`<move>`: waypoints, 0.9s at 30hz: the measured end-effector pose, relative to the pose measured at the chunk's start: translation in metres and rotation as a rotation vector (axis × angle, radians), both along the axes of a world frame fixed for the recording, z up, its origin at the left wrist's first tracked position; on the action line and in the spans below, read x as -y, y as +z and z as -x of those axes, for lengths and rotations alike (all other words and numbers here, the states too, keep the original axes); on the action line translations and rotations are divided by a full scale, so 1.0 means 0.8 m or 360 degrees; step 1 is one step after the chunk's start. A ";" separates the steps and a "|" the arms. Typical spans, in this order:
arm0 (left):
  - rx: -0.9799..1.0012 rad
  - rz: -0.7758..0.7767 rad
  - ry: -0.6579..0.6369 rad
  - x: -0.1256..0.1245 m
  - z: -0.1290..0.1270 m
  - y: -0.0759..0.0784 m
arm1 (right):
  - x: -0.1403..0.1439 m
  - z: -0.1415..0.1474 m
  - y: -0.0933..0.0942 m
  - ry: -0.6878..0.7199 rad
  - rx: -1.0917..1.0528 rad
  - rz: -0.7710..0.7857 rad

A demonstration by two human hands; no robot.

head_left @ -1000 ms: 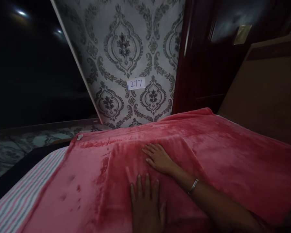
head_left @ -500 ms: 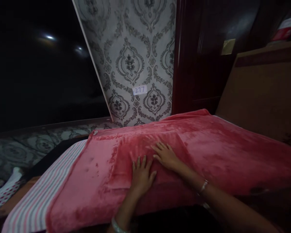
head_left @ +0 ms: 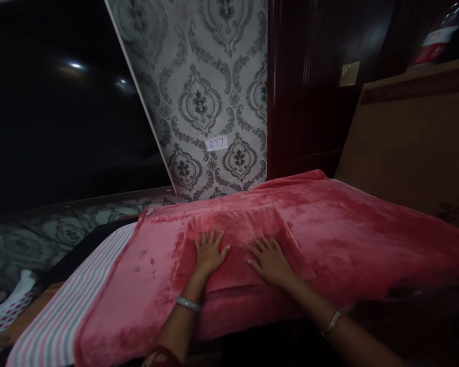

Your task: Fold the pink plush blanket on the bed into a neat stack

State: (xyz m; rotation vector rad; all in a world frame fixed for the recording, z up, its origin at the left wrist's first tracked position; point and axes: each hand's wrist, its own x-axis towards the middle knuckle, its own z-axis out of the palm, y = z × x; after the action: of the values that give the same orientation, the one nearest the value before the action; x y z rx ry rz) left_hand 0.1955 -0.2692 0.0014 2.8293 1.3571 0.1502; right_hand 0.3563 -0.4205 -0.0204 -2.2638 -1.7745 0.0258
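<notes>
I'm in a home bedroom: a bed (head_left: 53, 326) under a pink blanket (head_left: 348, 229), damask wallpaper (head_left: 210, 76), a dark wooden door (head_left: 309, 102).

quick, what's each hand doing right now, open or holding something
Left hand: open, flat on the pink blanket, holding nothing.
Right hand: open, fingers spread, palm down on the same blanket, holding nothing.

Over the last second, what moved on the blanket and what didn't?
The left hand slid forward and left, away from the body; it now lies flat beside the right hand, no longer behind it. The right hand shifted slightly toward the near edge. Both stay open, palms pressed on the folded panel of the pink blanket; nothing gripped or released. Blanket, striped sheet and the 277 label unchanged.
</notes>
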 end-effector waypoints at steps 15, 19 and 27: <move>0.0003 0.0194 -0.0041 -0.005 0.011 0.023 | 0.010 -0.002 0.008 -0.0001 0.0021 -0.0041; 0.0013 0.0155 0.0086 -0.017 0.058 0.034 | 0.030 -0.031 0.007 -0.0194 0.0012 -0.0037; 0.1146 0.0694 0.0349 -0.038 0.149 -0.006 | 0.064 -0.099 -0.041 -0.0529 -0.0681 -0.0495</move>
State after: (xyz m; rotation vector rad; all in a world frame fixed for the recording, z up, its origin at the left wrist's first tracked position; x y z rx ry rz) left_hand 0.0762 -0.2386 -0.0036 1.9672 1.2975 0.6944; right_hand 0.4358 -0.4715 -0.0535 -2.0994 -1.0953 0.1473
